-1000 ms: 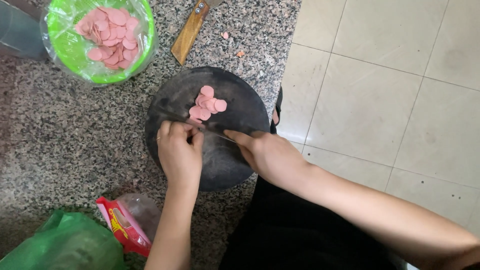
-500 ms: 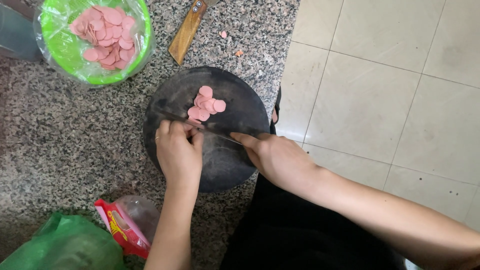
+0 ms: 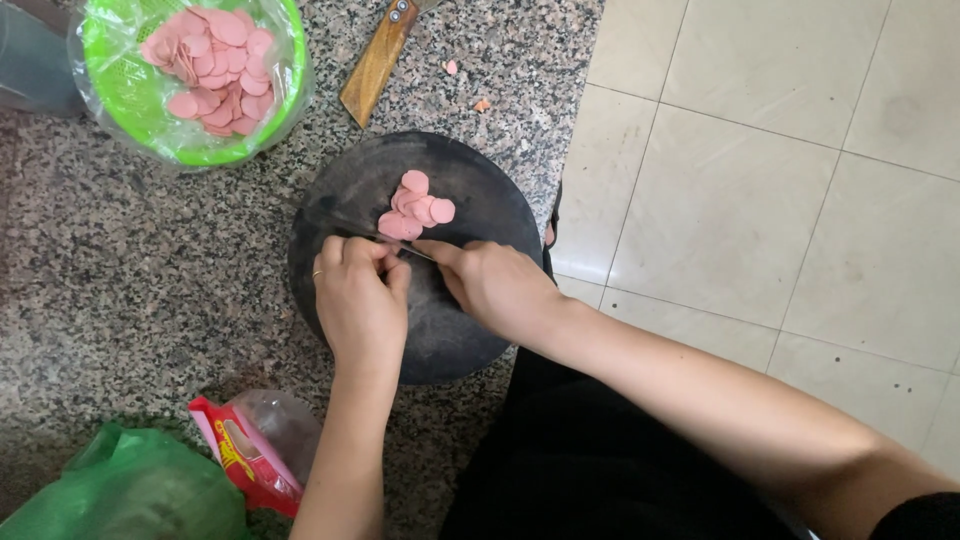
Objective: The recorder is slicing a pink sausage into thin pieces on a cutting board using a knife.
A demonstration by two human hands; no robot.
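Both hands barely shift; left hand (image 3: 360, 300) pins sausage, right hand (image 3: 495, 290) grips knife (image 3: 415, 251): keep fingertips tucked

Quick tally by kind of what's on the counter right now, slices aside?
Round black cutting board: 1
Green bowl of pink slices: 1
Wooden-handled tool: 1
Green plastic bag: 1
Red and clear wrapper: 1
Hands, left and right: 2
Total: 7
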